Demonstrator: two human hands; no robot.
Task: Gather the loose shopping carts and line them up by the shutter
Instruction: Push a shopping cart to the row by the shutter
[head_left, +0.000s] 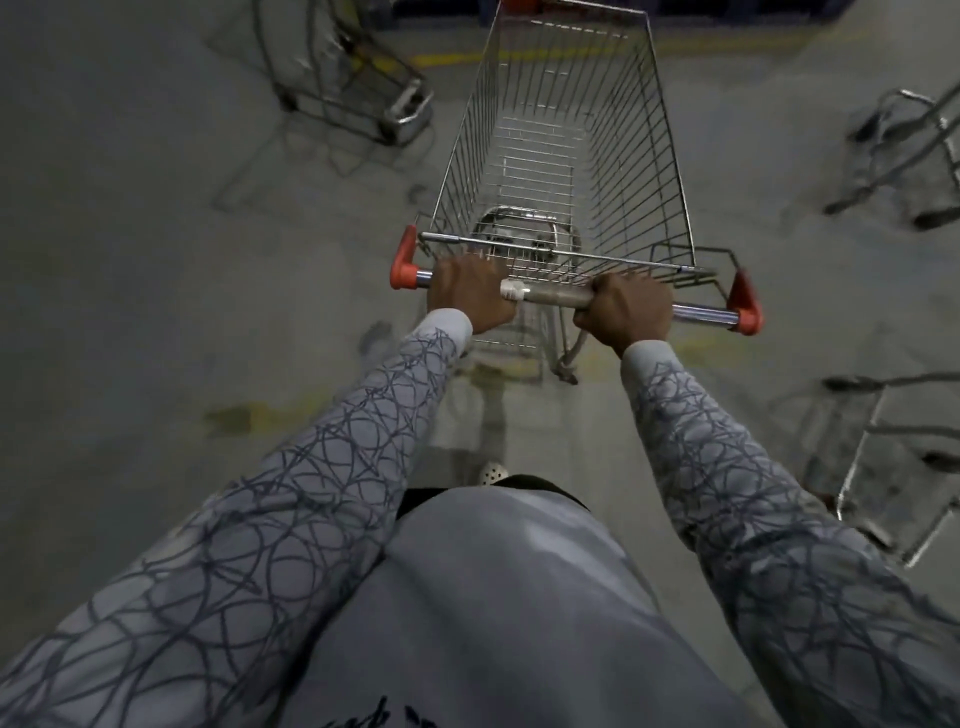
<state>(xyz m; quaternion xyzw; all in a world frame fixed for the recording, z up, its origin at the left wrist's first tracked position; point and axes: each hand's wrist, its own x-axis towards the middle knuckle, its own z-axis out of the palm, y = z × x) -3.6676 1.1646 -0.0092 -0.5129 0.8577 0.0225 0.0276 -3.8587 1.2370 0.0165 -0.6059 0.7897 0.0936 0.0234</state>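
The silver wire shopping cart (566, 130) is stood on the grey concrete floor (156, 260). Its shiny metal handle bar (550, 297) is held tight by the left grip (470, 296) and the right grip (628, 312). Other blurry metal carts (883, 467) are seen on both sides of it.

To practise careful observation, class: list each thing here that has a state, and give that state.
Middle cart: upright, basket empty.
Left hand: grips its handle.
Right hand: grips it too.
Cart at upper left: standing apart, unheld.
Cart at upper right: unheld, blurred.
Cart at lower right: unheld, partly cropped.

four carts (655, 156) (358, 78) (914, 150) (878, 467), two hands (470, 299) (626, 312)
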